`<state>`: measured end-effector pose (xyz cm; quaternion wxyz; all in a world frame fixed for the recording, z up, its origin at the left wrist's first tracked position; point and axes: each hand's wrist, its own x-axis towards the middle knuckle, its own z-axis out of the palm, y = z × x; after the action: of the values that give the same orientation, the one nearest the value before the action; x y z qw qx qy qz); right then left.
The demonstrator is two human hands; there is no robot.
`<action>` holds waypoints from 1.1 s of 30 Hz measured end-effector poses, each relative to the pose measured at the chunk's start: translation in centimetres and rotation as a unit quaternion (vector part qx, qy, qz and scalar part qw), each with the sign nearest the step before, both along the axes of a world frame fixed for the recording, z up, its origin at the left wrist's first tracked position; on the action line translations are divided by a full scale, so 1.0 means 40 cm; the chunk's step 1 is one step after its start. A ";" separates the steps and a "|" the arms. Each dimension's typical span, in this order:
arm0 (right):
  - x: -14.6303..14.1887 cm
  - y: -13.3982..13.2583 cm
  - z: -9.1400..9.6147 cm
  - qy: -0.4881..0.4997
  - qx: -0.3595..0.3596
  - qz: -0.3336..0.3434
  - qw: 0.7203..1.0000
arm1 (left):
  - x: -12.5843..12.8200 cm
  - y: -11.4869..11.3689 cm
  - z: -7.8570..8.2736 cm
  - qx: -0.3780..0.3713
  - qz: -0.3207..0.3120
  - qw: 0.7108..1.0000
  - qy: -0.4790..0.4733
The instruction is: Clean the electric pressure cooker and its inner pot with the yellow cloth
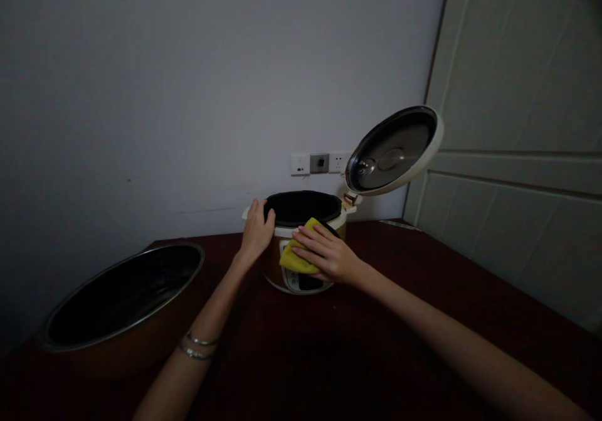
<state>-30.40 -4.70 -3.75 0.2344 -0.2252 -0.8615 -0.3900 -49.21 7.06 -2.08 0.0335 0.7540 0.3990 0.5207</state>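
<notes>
A rice cooker (286, 280) stands on the dark red table (385, 320) against the wall, its hinged lid (392, 151) tipped up and open to the right. My left hand (256, 229) grips the cooker's left rim, thumb over the edge. My right hand (327, 255) lies flat with fingers stretched out, pressing a yellow cloth (294, 259) against the cooker's front wall, just above its control panel.
The cooker's removed inner pot (125, 302) sits tilted at the left near the table edge. Wall sockets (320, 162) are behind the cooker. A pale panelled door (517, 157) fills the right side.
</notes>
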 end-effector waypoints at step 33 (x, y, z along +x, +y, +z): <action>-0.036 0.002 -0.005 -0.079 0.003 -0.009 0.997 | 0.003 0.026 -0.022 0.027 -0.016 0.998 0.052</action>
<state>-31.83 -4.62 -3.95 0.1626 -0.2007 -0.8743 -0.4110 -49.11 8.11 -2.95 0.0006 0.7870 0.3745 0.4904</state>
